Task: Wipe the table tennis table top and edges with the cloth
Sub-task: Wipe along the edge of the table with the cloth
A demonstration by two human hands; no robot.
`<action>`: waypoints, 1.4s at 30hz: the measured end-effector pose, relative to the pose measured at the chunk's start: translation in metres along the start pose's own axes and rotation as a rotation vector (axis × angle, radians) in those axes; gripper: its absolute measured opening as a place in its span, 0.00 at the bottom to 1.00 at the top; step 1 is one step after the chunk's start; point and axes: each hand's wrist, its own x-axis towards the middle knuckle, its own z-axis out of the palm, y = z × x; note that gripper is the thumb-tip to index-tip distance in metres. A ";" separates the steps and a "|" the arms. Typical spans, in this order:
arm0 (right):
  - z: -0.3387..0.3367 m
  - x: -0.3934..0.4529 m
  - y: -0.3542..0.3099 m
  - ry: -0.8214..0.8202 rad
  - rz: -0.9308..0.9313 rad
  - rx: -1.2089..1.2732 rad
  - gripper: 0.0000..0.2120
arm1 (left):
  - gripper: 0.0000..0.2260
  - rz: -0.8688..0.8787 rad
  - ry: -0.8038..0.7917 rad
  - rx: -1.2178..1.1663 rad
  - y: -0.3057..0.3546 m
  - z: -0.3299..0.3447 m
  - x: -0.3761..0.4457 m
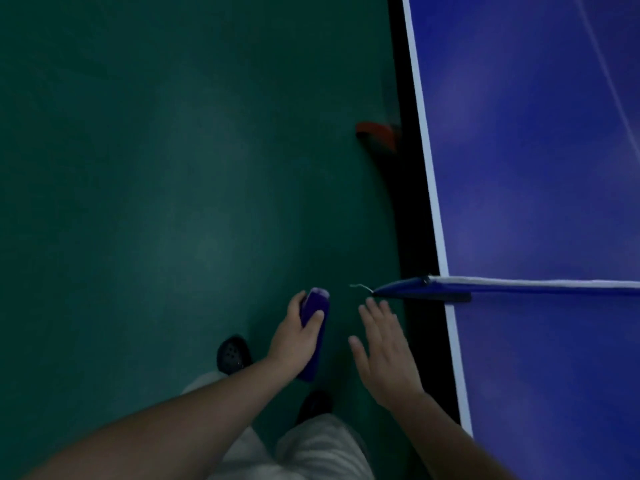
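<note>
The left hand point(298, 337) is gripping a folded purple cloth point(313, 327), fingers curled round it, over the green floor point(138, 202) left of the table point(536, 168). The right hand point(388, 351) is hovering flat with fingers straight, holding nothing, near the net post point(401, 287) at the table's left edge.
</note>
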 end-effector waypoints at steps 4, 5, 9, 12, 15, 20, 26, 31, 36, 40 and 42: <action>-0.001 0.025 -0.061 -0.058 -0.064 0.032 0.29 | 0.17 0.004 0.113 -0.088 0.009 -0.052 -0.003; -0.003 0.033 -0.074 -0.056 -0.081 0.043 0.28 | 0.14 0.006 0.134 -0.117 0.012 -0.063 -0.002; -0.018 0.063 -0.113 -0.048 -0.153 0.041 0.27 | 0.10 0.033 0.163 -0.187 0.028 -0.088 0.002; -0.039 0.087 -0.128 -0.061 -0.166 0.024 0.30 | 0.10 0.074 0.182 -0.236 0.047 -0.096 0.005; -0.069 0.109 -0.126 -0.086 -0.151 0.026 0.36 | 0.09 0.091 0.195 -0.269 0.069 -0.096 0.014; -0.128 0.148 -0.089 -0.150 -0.146 -0.010 0.35 | 0.08 0.130 0.204 -0.342 0.109 -0.071 0.043; -0.173 0.192 0.027 -0.223 -0.183 -0.076 0.41 | 0.13 0.105 0.153 -0.404 0.154 -0.013 0.084; -0.172 0.209 0.149 -0.262 -0.192 -0.198 0.39 | 0.18 0.114 0.093 -0.328 0.178 0.045 0.117; -0.155 0.218 0.214 -0.255 -0.315 -0.311 0.33 | 0.27 0.128 0.033 -0.165 0.174 0.097 0.144; -0.129 0.226 0.235 -0.173 -0.324 -0.272 0.31 | 0.27 0.033 -0.046 -0.191 0.170 0.133 0.165; -0.117 0.228 0.242 -0.117 -0.332 -0.233 0.31 | 0.25 0.009 -0.094 -0.179 0.168 0.146 0.174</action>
